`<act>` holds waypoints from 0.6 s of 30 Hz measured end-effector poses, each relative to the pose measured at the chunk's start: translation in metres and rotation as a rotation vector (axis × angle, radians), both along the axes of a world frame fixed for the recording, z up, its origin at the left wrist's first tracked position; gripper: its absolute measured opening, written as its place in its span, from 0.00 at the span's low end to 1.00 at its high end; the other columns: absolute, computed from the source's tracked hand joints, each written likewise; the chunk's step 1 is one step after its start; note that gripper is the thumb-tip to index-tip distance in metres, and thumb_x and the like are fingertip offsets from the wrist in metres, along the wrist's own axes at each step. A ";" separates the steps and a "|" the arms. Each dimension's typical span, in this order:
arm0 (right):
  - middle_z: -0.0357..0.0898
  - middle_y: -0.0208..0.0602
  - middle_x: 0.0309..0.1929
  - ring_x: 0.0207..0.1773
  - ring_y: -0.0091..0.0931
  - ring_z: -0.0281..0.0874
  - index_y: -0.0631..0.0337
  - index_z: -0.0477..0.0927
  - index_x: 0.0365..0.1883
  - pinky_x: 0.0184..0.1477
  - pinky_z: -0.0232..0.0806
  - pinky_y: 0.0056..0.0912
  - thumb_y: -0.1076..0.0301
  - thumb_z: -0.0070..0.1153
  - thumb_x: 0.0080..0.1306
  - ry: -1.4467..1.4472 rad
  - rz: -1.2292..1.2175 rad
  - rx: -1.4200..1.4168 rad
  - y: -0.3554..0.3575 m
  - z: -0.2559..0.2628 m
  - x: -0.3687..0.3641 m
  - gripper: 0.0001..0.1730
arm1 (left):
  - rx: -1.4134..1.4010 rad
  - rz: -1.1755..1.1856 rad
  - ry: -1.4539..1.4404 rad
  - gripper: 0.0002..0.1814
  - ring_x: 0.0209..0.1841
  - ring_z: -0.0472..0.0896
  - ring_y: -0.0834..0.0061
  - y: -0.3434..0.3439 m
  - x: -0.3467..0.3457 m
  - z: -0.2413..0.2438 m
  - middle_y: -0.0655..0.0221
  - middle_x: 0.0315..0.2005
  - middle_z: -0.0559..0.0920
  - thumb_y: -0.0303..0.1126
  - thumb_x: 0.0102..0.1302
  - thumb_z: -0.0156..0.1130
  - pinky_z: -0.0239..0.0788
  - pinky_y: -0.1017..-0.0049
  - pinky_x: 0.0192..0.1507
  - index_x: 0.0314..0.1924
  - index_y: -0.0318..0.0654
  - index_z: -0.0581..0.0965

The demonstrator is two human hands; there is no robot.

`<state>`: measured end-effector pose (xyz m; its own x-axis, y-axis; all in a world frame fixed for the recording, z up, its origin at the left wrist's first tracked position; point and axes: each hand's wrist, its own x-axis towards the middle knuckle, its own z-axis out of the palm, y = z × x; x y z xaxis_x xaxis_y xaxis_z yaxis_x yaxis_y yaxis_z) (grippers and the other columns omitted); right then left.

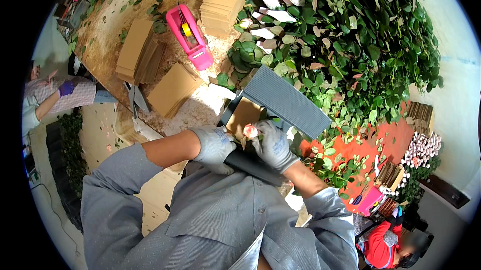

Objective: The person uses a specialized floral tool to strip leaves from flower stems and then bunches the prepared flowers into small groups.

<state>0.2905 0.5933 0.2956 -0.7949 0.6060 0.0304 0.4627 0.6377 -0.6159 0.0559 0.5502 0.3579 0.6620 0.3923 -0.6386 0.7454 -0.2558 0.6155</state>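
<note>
A pink-and-cream rose point(250, 131) lies over a brown cardboard sheet point(243, 115) directly in front of me. My right hand point(275, 145), in a grey knit glove, pinches the rose just beside its bloom. My left hand point(215, 147), gloved alike, is at the left edge of the cardboard and the near black panel point(255, 166); its fingertips are partly hidden, so I cannot tell whether it grips either. Beyond my right hand a grey ridged panel point(287, 100) stands at a slant. The rose's stem is mostly hidden.
A pink tape dispenser point(191, 38) stands among cardboard stacks point(223, 3). Scissors point(137, 99) lie at the table's left edge. Leafy rose stems point(349, 37) with white-wrapped heads point(282, 16) pile up at far right. A co-worker in red point(379, 245) is lower right; another person point(56, 95) stands left.
</note>
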 end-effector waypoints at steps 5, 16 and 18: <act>0.78 0.43 0.44 0.45 0.42 0.80 0.62 0.73 0.50 0.43 0.74 0.44 0.67 0.63 0.63 0.111 0.036 -0.032 0.000 0.000 0.006 0.19 | 0.013 -0.011 -0.020 0.37 0.54 0.82 0.52 -0.002 -0.001 -0.001 0.51 0.49 0.84 0.64 0.60 0.62 0.73 0.60 0.59 0.51 0.33 0.82; 0.81 0.45 0.43 0.38 0.37 0.86 0.59 0.72 0.58 0.33 0.76 0.45 0.66 0.49 0.70 -0.350 0.157 0.011 -0.009 -0.038 -0.025 0.19 | 0.064 0.010 -0.025 0.42 0.57 0.79 0.52 -0.004 -0.001 -0.001 0.51 0.54 0.81 0.59 0.57 0.68 0.72 0.59 0.59 0.61 0.31 0.76; 0.81 0.46 0.45 0.40 0.38 0.87 0.60 0.73 0.59 0.35 0.77 0.46 0.67 0.46 0.71 -0.393 0.182 -0.041 -0.004 -0.024 -0.029 0.19 | 0.065 0.011 -0.036 0.43 0.58 0.79 0.52 -0.002 0.000 0.001 0.51 0.55 0.81 0.59 0.56 0.69 0.72 0.59 0.60 0.62 0.31 0.76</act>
<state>0.2611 0.5891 0.2713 -0.8356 0.4490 -0.3165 0.5487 0.7096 -0.4419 0.0555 0.5481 0.3584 0.6795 0.4391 -0.5877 0.7261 -0.2882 0.6243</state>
